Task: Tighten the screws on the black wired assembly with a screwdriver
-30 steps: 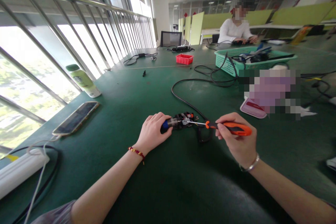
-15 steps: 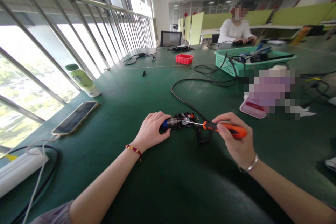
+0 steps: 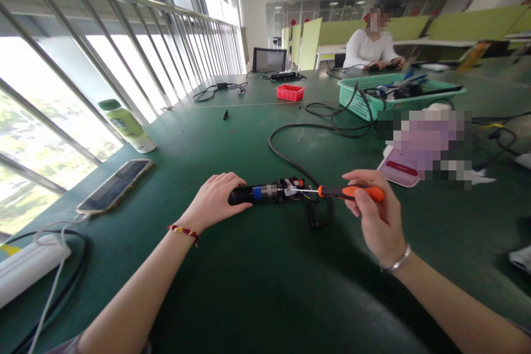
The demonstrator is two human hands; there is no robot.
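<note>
Head view: my left hand [image 3: 215, 199] curls its fingers around the black end of a cylindrical device [image 3: 267, 193] lying on the green table [image 3: 232, 276], while my right hand [image 3: 379, 218] closes on an orange-and-black screwdriver [image 3: 332, 192], tip at the device's exposed wiring end.

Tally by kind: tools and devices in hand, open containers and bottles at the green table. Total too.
Tools in hand: 1, screwdriver in the right hand
Devices in hand: 1, black device under the left hand
Open containers: 2, red bin, teal basket
Bottles: 1, green bottle
Total: 5
</note>
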